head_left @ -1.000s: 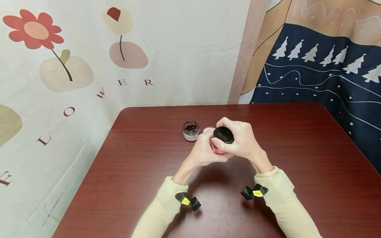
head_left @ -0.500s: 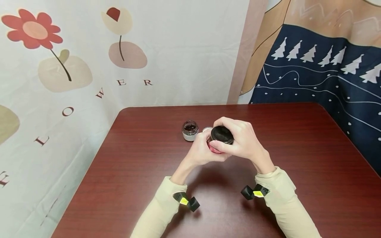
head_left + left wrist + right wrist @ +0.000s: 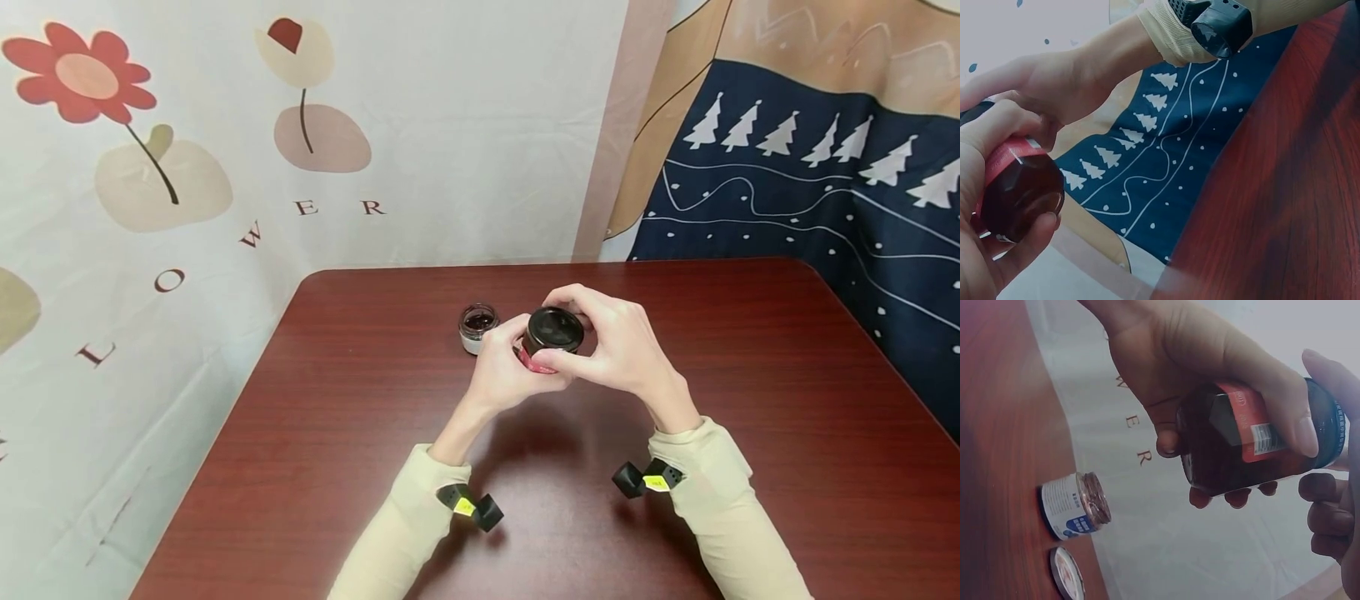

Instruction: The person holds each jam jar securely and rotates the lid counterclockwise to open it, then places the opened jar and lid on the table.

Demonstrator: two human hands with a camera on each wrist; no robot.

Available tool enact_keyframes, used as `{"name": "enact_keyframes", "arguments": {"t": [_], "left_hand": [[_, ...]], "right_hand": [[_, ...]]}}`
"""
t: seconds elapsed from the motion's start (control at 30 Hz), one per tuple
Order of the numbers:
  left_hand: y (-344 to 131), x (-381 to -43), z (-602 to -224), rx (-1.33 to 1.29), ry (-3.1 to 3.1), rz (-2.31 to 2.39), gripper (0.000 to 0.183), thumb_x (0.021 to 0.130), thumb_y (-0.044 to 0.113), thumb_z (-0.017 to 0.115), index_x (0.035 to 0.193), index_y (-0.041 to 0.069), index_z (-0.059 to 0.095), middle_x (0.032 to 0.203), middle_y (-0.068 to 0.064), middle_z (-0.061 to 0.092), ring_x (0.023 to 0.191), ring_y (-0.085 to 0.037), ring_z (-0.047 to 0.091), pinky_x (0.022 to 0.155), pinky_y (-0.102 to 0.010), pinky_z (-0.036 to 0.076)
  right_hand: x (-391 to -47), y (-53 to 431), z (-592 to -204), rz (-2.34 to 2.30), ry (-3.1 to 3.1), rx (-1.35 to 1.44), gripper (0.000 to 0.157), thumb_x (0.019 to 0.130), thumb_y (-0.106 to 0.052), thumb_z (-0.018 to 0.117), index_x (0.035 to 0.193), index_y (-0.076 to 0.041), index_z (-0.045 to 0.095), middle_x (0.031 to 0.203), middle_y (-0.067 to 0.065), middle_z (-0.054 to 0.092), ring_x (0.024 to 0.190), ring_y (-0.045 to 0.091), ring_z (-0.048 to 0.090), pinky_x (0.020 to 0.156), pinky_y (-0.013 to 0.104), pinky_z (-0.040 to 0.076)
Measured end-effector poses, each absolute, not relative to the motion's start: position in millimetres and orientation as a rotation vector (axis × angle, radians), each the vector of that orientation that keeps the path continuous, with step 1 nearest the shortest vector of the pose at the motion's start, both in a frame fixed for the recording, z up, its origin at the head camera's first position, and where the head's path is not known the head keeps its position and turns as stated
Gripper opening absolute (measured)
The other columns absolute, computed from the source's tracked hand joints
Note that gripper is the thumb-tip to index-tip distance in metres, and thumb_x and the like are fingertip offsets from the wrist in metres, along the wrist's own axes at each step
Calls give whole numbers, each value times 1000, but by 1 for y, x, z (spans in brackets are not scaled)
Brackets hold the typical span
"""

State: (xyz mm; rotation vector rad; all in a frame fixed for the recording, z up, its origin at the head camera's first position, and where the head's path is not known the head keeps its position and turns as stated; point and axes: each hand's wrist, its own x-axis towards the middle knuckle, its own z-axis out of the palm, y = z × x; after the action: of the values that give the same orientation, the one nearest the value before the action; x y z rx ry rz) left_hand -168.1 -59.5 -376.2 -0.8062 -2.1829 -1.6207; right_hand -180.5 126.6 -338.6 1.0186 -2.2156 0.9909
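Note:
A dark glass jar [image 3: 1216,450] with a red label and a black lid [image 3: 555,329] is held above the table between both hands. My left hand [image 3: 510,362] grips its body; in the right wrist view the thumb lies across the label, with fingertips showing beneath the glass. Around the lid curl the fingers and thumb of my right hand [image 3: 626,346], leaving a small gap between palm and lid. What the jar contains is hard to make out through the dark glass. The left wrist view shows the jar's base [image 3: 1022,200] between the left fingers.
A smaller open jar [image 3: 1072,506] with a white and blue label and dark contents stands behind the left hand. Beside it lies a loose round lid [image 3: 1067,575], hidden in the head view. The brown table [image 3: 360,400] meets printed cloths [image 3: 480,150] at its back.
Both hands have lifted the jar slightly, away from me. The right hand has loosened from the lid, so more of its top shows. The loose lid has become hidden in the head view.

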Motion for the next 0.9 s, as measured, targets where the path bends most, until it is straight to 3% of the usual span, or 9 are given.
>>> {"name": "enact_keyframes", "arguments": {"t": [0.27,0.53,0.9], "left_hand": [[-59,-170,-375,-732,-2131,-1583,41,61,4,89,99,3,71,84,-6,69,72,-15,56,60,-25,45],[-58,-172,-378,-656,-2134,-1520,41,62,8,90,99,3,71,81,-5,69,70,-14,55,58,-33,47],[-58,-173,-378,-700,-2162,-1528,41,62,6,89,99,1,70,89,-8,73,80,-19,65,70,-32,53]], "right_hand": [[-181,127,-340,1024,-2225,1005,59,74,-50,86,118,-17,65,101,-9,66,78,5,53,67,22,43],[-181,126,-340,1044,-2226,963,56,75,-47,85,117,-15,66,83,-8,53,75,7,48,62,22,37],[-182,124,-340,1031,-2194,968,48,73,-37,87,110,-11,69,81,-5,55,72,8,47,62,20,36]]}}
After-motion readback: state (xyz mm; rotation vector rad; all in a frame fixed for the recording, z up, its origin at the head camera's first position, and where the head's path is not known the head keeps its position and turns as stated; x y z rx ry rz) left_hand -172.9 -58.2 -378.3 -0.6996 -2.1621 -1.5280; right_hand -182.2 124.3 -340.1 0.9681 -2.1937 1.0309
